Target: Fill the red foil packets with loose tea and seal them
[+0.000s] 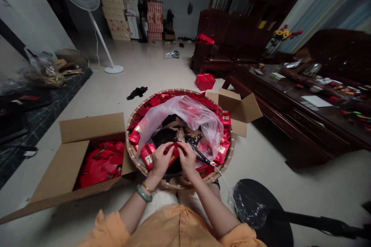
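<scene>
Both my left hand (161,158) and my right hand (187,157) are closed on the top edge of one small red packet (174,155), thumbs and fingers pinching it. They hold it over a round woven basket (232,144). Inside the basket, a clear plastic bag (185,108) lies open around dark loose leaves that look like tea (166,136). More red packets with gold labels (148,157) lie around the bag along the rim. Close by my right hand is a black corded tool (203,157), its white cable running down over the rim.
An open cardboard box (58,166) full of red packets stands at the left. Another open box (240,108) sits behind the basket at right, near a dark wooden table (266,104). A black round base (257,208) with a pole lies front right; a white fan (114,69) stands further back.
</scene>
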Available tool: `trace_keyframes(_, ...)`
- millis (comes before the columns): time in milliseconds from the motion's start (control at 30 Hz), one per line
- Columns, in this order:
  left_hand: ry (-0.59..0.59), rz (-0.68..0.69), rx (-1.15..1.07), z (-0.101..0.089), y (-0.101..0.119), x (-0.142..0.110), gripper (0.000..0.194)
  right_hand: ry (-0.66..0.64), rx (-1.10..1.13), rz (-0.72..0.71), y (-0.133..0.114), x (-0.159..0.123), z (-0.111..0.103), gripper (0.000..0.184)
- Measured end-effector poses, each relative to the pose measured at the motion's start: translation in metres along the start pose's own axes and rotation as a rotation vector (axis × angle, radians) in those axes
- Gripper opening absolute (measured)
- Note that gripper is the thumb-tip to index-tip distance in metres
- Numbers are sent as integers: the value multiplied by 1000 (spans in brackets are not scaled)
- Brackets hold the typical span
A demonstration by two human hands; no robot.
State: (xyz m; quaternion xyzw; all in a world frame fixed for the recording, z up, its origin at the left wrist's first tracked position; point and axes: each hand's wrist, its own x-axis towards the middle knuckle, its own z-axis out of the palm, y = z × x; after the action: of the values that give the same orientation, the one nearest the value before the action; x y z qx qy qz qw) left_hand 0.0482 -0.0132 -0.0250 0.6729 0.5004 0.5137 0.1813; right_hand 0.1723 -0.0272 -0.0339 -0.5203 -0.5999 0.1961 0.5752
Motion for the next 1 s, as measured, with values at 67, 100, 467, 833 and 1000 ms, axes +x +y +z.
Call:
trace_keyframes(67,-14,17,1,0,0,0,15,6,31,37,-1,0,0,23)
trace_keyframes(100,-24,32,2,0,0,-1,15,9,44,53,-1,-1,1,22)
trace_keyframes(467,-46,81,-31,-1,0,1,15,39,99,147,0,-5,4,21)
trace_keyframes(833,-119,75,-5,-3,6,3,9,31,89,151,-2,-6,4,21)
trace_keyframes(1000,-96,196,185,-6,10,5,11,34,95,187,4,-9,5,21)
